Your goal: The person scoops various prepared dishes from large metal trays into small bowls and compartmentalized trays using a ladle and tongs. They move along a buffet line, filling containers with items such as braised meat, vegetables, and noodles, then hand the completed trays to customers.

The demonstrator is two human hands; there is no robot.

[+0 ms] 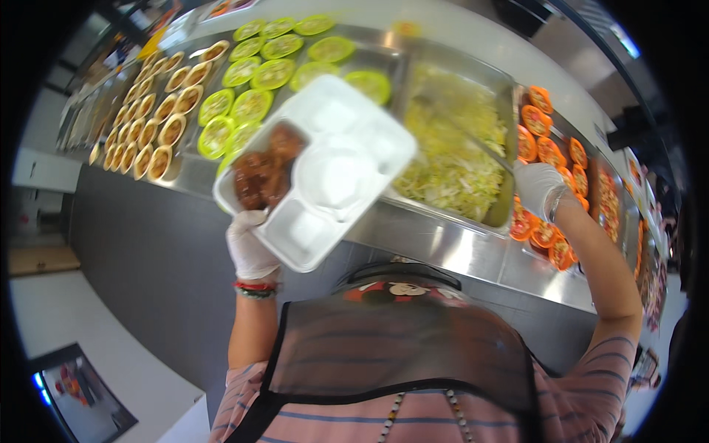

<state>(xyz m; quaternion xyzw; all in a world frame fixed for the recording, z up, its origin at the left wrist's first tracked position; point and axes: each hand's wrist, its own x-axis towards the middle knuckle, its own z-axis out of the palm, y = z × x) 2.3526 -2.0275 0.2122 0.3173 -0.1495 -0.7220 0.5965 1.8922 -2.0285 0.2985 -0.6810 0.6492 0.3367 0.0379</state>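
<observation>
My left hand (252,246), in a whitish glove, holds a white compartment food tray (382,130) by its near left edge, tilted over the counter. Pieces of glossy brown sauced food (260,177) lie in its left compartment; the others look white and without food. My right hand (538,185), also gloved, grips the handle of a metal serving utensil (482,144). The utensil reaches into a deep steel pan (507,213) of shredded pale green cabbage (454,160); its far end is blurred among the leaves.
Green bowls of food (272,73) stand behind and left of the tray. Further left are rows of small cream-coloured bowls (173,130). Orange bowls (536,120) stand right of the pan, near my right wrist. The steel counter edge (443,243) runs before me.
</observation>
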